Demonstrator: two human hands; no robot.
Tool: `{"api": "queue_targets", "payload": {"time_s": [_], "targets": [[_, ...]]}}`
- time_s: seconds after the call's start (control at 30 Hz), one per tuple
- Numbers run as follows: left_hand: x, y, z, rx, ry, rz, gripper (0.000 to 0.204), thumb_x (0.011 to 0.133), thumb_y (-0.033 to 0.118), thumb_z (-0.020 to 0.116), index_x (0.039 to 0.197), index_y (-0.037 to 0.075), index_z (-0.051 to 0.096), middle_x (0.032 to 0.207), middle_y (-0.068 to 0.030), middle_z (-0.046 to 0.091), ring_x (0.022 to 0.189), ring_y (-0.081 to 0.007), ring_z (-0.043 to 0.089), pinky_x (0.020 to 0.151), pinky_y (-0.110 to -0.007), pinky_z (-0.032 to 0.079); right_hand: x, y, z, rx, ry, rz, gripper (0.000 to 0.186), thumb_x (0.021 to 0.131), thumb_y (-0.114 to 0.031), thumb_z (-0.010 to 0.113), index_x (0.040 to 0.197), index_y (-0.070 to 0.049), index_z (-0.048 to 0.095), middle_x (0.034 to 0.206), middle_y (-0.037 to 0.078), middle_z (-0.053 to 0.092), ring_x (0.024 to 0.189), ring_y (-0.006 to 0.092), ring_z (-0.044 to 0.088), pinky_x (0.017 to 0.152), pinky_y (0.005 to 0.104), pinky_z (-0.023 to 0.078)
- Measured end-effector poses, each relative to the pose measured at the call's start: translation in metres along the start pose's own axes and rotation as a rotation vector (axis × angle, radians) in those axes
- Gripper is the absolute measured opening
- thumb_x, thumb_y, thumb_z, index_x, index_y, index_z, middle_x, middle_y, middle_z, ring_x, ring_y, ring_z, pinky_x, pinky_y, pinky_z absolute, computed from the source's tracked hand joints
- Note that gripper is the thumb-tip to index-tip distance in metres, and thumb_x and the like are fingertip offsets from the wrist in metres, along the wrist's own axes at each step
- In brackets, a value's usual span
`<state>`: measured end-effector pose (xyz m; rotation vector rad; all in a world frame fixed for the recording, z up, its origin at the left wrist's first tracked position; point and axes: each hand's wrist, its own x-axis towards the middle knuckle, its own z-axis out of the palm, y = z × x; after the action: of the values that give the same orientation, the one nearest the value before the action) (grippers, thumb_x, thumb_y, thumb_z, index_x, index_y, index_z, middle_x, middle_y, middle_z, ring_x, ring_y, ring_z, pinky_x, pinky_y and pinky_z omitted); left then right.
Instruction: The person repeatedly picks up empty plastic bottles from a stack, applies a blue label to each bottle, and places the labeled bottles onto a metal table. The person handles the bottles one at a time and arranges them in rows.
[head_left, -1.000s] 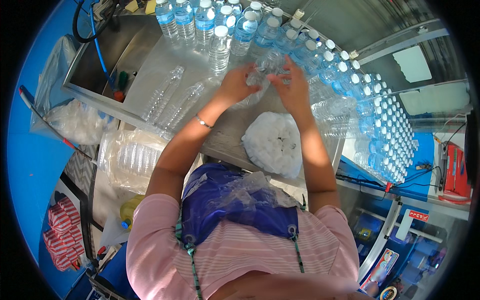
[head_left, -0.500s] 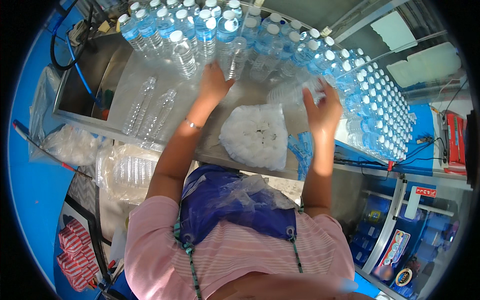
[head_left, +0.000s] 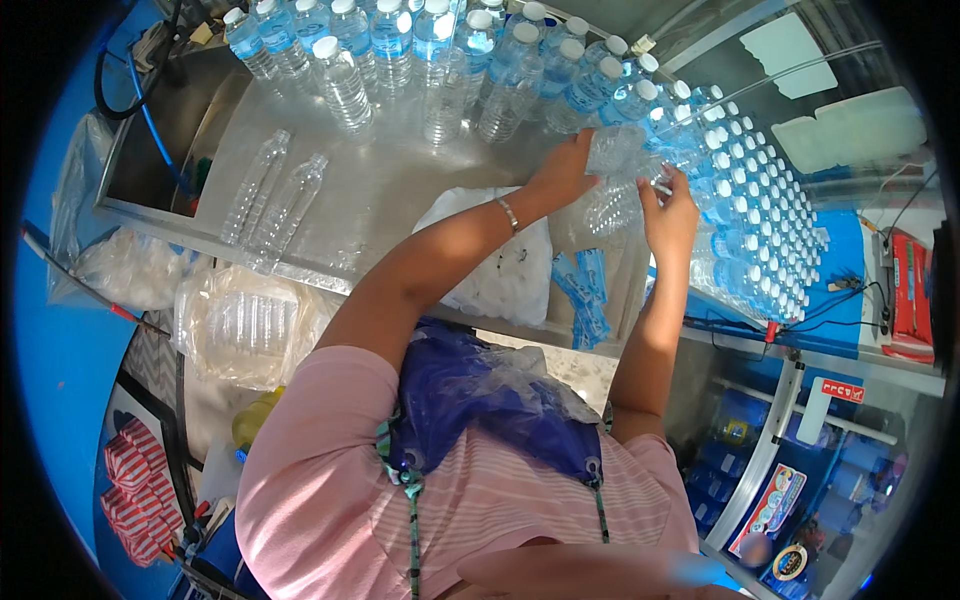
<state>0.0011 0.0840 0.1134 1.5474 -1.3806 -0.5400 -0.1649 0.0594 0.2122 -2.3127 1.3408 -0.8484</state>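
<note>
My left hand [head_left: 565, 177] reaches across to the right, its fingers closed on an empty clear plastic bottle [head_left: 613, 150]. Close beside it my right hand [head_left: 672, 212] has its thumb and fingertips curled at the bottles' right ends. A second clear bottle [head_left: 612, 207] lies just below the first, between my hands. Under my left forearm a white plastic bag [head_left: 515, 270], apparently of white caps, rests on the steel counter. Several blue label strips [head_left: 583, 300] lie right of the bag.
Capped bottles with blue labels [head_left: 390, 40] stand along the counter's back. A dense block of them [head_left: 755, 200] fills the right. Two clear bottles [head_left: 285, 215] lie at left by a steel sink [head_left: 170, 140]. Bagged bottles [head_left: 250, 330] sit below the counter's front edge [head_left: 320, 278].
My left hand has swung right from the upright bottles to the clear bottles near my right hand and closed on one. My right hand has lowered slightly. The view has shifted.
</note>
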Motion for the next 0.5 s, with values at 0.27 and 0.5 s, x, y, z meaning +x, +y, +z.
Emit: {"api": "queue_targets", "payload": {"time_s": [0.27,0.5], "targets": [[-0.091,0.012,-0.113,0.275,0.341,-0.027,0.078,0.073,0.020,0.080,0.134,-0.001,0.037,0.118,-0.0272,0.058,0.105,-0.0430,0.060,0.088,-0.044,0.049,0.024,0.014,0.049,0.165,0.041,-0.060,0.055,0.081,-0.027,0.076,0.122,0.002,0.052,0.107,0.021,0.066,0.093,0.0317,0.067,0.073,0.0383,0.053],[-0.125,-0.042,-0.173,0.323,0.518,-0.279,0.078,0.068,0.022,0.086,0.124,-0.007,0.040,0.062,-0.0114,0.055,0.054,-0.0255,0.055,0.052,-0.035,0.046,0.037,0.012,0.041,0.062,-0.020,-0.098,0.063,0.077,-0.028,0.079,0.125,0.000,0.048,0.104,0.019,0.066,0.092,0.0312,0.066,0.072,0.0383,0.052]]}}
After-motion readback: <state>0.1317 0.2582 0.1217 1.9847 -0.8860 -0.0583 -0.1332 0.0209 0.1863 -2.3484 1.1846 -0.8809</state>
